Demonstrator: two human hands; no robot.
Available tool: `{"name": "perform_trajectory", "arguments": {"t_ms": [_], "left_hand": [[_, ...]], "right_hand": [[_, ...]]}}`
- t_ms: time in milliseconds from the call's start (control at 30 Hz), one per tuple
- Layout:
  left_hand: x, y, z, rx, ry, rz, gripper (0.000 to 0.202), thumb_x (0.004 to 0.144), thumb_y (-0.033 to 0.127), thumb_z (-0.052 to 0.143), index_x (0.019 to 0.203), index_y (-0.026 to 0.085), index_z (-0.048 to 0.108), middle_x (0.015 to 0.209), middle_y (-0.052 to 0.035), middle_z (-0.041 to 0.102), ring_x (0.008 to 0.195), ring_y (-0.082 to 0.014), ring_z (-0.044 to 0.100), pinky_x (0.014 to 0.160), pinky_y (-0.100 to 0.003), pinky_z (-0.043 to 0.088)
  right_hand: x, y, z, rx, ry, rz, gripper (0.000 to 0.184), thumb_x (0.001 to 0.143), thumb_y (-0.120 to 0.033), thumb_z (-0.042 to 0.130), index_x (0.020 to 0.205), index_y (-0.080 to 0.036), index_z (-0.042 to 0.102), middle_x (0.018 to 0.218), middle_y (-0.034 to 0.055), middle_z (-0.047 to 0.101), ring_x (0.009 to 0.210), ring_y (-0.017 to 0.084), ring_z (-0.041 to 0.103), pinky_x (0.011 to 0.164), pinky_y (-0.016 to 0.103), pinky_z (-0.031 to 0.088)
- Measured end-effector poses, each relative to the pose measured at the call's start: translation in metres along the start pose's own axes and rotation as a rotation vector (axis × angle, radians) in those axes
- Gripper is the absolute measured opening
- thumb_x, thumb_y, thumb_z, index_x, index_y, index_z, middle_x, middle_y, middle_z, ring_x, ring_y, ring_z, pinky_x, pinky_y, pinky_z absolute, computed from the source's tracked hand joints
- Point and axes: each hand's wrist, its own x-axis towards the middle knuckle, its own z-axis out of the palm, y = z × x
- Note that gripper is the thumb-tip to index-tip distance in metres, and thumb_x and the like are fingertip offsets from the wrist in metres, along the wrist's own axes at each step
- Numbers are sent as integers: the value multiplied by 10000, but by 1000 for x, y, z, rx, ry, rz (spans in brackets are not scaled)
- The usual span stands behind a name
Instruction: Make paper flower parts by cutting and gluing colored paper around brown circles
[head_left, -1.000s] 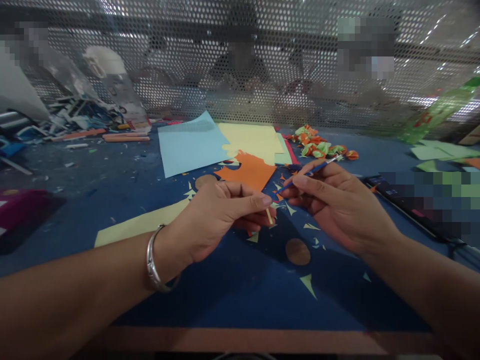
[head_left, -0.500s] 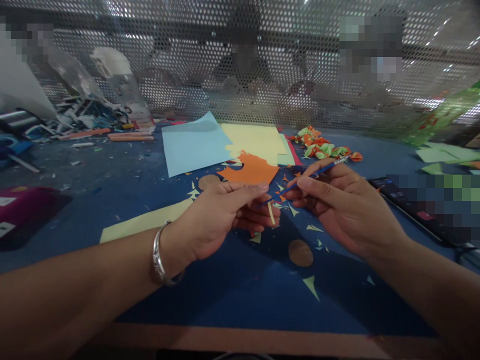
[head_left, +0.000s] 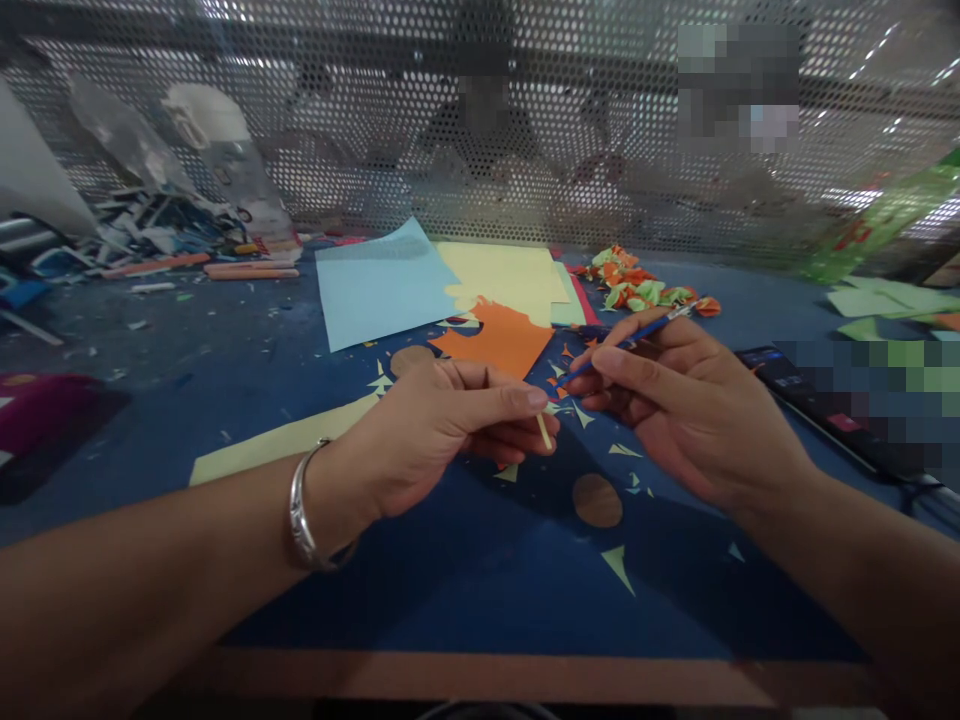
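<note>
My left hand, with a silver bangle on the wrist, pinches a thin pale yellow paper strip between thumb and fingers above the blue tabletop. My right hand grips a slim blue stick-like tool, its tip pointing toward the strip and the left fingertips. Both hands hover close together at the centre. Below them lie small yellow and orange paper offcuts and a brown paper disc.
Light blue, pale yellow and orange paper sheets lie ahead. A long yellow strip lies at left. Crumpled orange-green scraps sit behind my right hand. A perforated metal screen backs the table; other people sit beyond it.
Both hands have stayed together with only slight shifts; the tool's tip moved a little along the strip. The grips are unchanged.
</note>
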Motion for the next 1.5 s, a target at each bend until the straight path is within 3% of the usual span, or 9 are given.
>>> {"name": "perform_trajectory", "arguments": {"t_ms": [433,667,1067,1267,1500], "left_hand": [[0,2,1,-1,35,89,178,742,266,877,716,144,751,757,-56,777,677,-136,717,669,-235,551],[0,1,2,21,62,144,169,720,217,884,800,137,759,745,-40,763,666,-124,688,664,-243,542],[4,0,-1,-19,65,88,219,718,163,876,896,122,757,803,-52,781,733,-126,724,689,-215,567],[4,4,0,-89,99,73,175,873,284,759,856,110,748,742,-35,754,637,-104,702,632,-205,581],[6,5,-1,-96,66,48,95,837,119,768,923,100,730,728,-47,767,656,-116,728,650,-201,592]], "right_hand": [[0,0,-1,-15,-73,-12,167,763,-283,848,763,-224,691,718,-12,706,669,141,706,599,254,550],[0,4,-5,-39,-132,8,153,792,-304,848,762,-218,726,683,1,716,640,127,680,595,232,554],[2,5,-11,-167,-158,-34,153,836,-306,824,771,-181,766,736,10,731,617,93,685,595,190,576],[3,7,-13,-185,-179,-57,151,839,-328,822,785,-198,768,756,3,733,614,98,700,593,198,582],[3,5,-12,-196,-212,-72,161,827,-341,830,790,-199,763,755,7,737,623,112,710,609,218,591]]}}
